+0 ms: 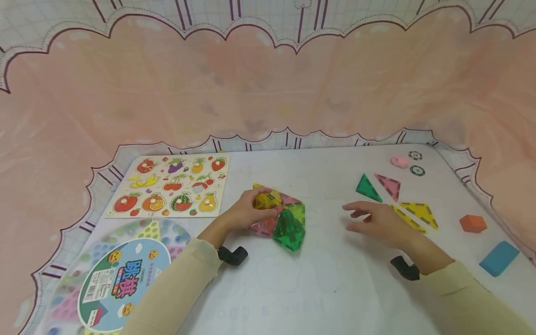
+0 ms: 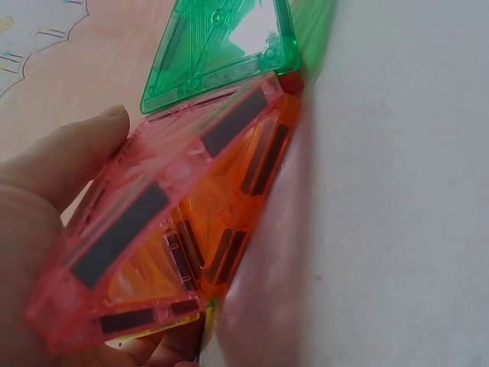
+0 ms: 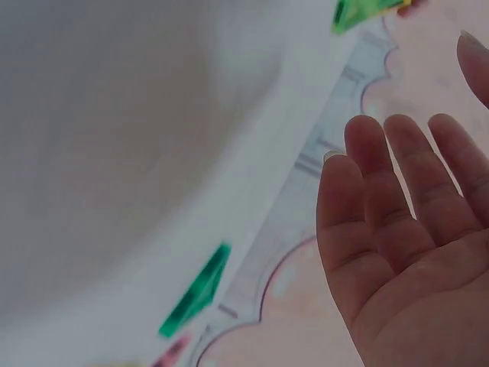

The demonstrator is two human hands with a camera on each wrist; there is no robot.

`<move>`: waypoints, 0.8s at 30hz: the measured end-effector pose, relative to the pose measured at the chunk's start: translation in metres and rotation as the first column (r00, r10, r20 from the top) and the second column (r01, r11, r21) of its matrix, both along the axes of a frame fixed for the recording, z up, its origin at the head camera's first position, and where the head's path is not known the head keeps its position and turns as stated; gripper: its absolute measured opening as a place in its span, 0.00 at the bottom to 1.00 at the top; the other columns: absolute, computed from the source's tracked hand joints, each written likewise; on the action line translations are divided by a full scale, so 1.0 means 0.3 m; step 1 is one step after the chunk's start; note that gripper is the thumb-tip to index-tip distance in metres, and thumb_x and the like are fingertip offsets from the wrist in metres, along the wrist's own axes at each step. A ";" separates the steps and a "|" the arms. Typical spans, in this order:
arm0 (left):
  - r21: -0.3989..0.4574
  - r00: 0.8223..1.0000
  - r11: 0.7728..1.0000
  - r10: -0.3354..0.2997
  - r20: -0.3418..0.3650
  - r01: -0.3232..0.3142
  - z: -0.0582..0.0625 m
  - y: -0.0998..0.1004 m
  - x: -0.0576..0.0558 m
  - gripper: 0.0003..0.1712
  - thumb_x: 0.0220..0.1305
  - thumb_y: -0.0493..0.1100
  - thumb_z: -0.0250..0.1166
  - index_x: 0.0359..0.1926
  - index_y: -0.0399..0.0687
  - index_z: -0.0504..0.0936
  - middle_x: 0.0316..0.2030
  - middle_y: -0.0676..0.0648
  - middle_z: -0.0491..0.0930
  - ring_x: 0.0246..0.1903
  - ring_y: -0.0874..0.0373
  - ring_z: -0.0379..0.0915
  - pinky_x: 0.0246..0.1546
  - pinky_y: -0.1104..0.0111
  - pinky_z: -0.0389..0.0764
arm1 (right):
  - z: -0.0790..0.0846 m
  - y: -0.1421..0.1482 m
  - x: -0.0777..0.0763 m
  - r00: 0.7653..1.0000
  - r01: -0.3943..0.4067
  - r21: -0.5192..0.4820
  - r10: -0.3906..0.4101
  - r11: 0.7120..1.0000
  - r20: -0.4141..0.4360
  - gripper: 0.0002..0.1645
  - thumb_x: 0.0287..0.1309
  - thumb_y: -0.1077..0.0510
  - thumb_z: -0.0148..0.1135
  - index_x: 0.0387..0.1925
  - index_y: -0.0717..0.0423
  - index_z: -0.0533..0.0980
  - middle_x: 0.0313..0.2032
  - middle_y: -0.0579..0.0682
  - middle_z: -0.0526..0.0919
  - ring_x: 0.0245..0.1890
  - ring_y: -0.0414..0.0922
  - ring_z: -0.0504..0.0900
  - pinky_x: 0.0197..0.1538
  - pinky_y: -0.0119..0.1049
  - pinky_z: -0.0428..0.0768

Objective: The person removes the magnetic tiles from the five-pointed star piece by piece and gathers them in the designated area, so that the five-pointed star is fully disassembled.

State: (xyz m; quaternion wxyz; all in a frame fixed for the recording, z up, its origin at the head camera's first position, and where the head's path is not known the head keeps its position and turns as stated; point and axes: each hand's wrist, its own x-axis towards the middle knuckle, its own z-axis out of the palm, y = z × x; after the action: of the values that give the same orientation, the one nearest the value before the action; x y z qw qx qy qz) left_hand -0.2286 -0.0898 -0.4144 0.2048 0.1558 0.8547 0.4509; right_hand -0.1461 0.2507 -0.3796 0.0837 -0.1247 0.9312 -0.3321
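Left sleeve [image 1: 180,279] up front, your left hand [image 1: 246,211] is pinching the tile cluster [image 1: 290,232] on the worktop [image 1: 326,272], your right hand [image 1: 380,223] is hovering, fingers apart, so you're probably wanting a gentle, no-collapse squeeze.

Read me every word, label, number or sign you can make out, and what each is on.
"跳棋": large characters on the blue round label.
"Have a good": faint and reversed, on the white tabletop.
Too small to read: the other lines on that label, the white barcode sticker, any markings on the dark-rimmed discs.
No lettering shows on the coloured tiles in the left hand.
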 end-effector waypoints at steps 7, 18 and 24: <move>0.021 0.999 1.000 -0.022 -0.043 0.023 -0.007 -0.006 0.015 0.37 0.49 0.61 0.65 0.60 0.63 0.63 0.54 0.49 0.59 0.49 0.54 0.60 0.51 0.60 0.65 | -0.020 -0.136 0.005 0.995 -0.092 -0.059 0.095 0.994 0.043 0.31 0.47 0.41 0.64 0.54 0.46 0.72 0.47 0.45 0.76 0.43 0.44 0.74 0.44 0.37 0.73; 0.008 0.997 1.000 0.026 -0.072 -0.025 -0.007 -0.018 0.045 0.38 0.48 0.60 0.65 0.60 0.61 0.64 0.53 0.49 0.61 0.49 0.55 0.60 0.50 0.60 0.66 | -0.041 -0.266 0.017 0.976 -0.187 -0.102 0.197 0.977 0.091 0.39 0.42 0.39 0.66 0.57 0.47 0.68 0.49 0.44 0.73 0.45 0.43 0.73 0.41 0.36 0.74; 0.007 0.996 0.999 0.044 -0.082 -0.043 -0.007 -0.018 0.051 0.39 0.47 0.62 0.65 0.60 0.60 0.64 0.56 0.48 0.59 0.51 0.54 0.58 0.51 0.59 0.65 | -0.051 -0.286 0.015 0.980 -0.172 -0.079 0.179 0.982 0.093 0.39 0.42 0.40 0.67 0.58 0.46 0.67 0.50 0.43 0.72 0.44 0.41 0.73 0.42 0.35 0.74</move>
State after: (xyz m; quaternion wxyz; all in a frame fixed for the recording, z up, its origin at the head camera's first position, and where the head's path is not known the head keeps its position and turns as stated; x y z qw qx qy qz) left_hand -0.2133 -0.0952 -0.4165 0.1594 0.1559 0.8643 0.4508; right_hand -0.1417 0.1651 -0.3950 0.1544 -0.1924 0.8989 -0.3621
